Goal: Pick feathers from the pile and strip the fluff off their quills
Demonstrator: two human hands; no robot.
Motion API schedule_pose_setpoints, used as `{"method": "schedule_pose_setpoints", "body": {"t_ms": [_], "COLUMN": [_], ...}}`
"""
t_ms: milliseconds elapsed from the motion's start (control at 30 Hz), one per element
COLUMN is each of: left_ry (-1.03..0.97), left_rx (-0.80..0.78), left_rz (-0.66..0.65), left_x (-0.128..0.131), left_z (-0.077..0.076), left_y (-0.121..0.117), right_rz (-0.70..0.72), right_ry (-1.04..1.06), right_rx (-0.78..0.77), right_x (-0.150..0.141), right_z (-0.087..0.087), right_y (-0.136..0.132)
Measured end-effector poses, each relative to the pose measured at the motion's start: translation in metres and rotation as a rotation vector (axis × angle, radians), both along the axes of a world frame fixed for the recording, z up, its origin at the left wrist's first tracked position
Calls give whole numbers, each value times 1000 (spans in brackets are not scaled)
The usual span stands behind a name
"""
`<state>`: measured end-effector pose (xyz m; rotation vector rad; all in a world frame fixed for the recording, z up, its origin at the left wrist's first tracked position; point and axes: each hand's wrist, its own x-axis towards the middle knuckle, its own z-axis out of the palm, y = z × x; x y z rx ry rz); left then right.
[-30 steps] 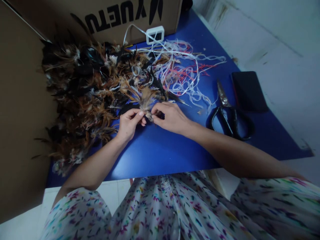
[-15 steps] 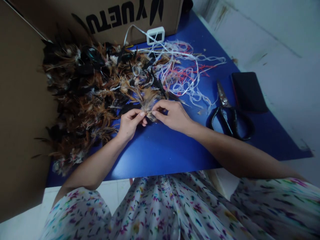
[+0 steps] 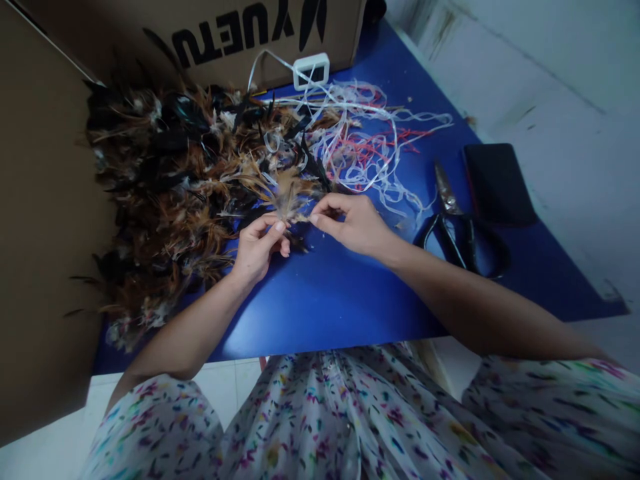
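The feather tuft [image 3: 287,198] is hovering over the blue table [image 3: 320,300], the left hand [image 3: 257,250] pinching its base, the right hand [image 3: 357,223] pinching its wispy end. Beyond, a cardboard box [image 3: 210,40] is standing beside a pale wall [image 3: 540,87].

Cannot see the base of the feather tuft [image 3: 286,198], covered by the fingers of the left hand [image 3: 257,247]. Cannot tell down from thread in the pale wisp [image 3: 303,218] at the right hand [image 3: 357,225], too small and blurred. Cannot see the lower handles of the scissors [image 3: 449,200], partly under the right forearm [image 3: 440,287]. Cannot read the white device [image 3: 297,72], crossed by ribbon [image 3: 273,53]. Cannot see the top of the cardboard box [image 3: 340,40], cut off by the upper edge.
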<state>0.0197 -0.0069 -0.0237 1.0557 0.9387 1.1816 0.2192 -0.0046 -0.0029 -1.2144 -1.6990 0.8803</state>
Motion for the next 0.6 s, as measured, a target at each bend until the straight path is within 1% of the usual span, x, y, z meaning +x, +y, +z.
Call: {"method": "schedule_pose_setpoints", "body": {"t_ms": [133,333,467,600], "left_ry": [9,90,95,34], "left_rx": [2,1,11,-2], "left_rz": [-38,-150,-164,-159], "left_x": [1,-1,-2,-2], "left_z": [1,-2,-4,-3], "left_y": [-2,-5,-5,-4], "right_rz": [45,86,75,65], "right_ry": [-53,-95,-75,43], "right_rx": [-29,-33,-35,-53], "right_x": [-2,-5,-6,-9], "right_z": [-1,3,4,-1], "right_y": [-3,-6,-7,-7]}}
